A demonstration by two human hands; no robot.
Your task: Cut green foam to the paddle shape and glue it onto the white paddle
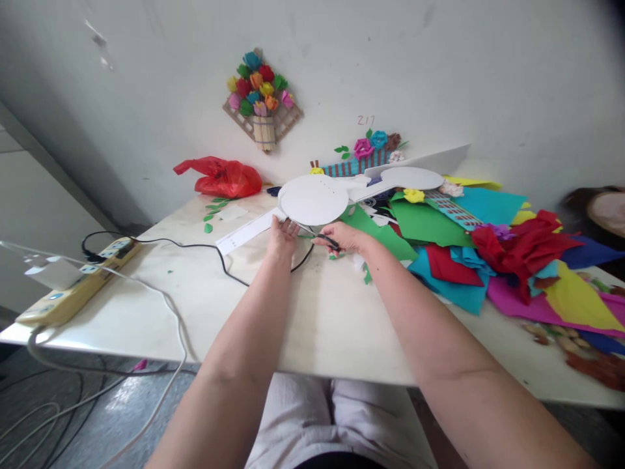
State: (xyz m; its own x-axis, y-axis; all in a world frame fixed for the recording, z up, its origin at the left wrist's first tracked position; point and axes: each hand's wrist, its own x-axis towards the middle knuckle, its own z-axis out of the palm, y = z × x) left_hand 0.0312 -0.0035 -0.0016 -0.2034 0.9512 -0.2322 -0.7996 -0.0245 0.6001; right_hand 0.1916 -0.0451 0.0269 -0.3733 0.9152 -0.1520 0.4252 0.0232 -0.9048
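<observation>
My left hand reaches to the far side of the white table. Its fingers are curled on the near edge of a round white paper disc. Just to its right, my right hand is closed round a small black tool. A black cable loops up to the tool from the left. I cannot make out what kind of tool it is. A long white paper strip lies to the left of the disc.
A heap of coloured paper sheets covers the right of the table. A yellow power strip with plugs lies at the left edge. At the back are a red plastic bag and a paper flower basket. Part of another person shows at the far right.
</observation>
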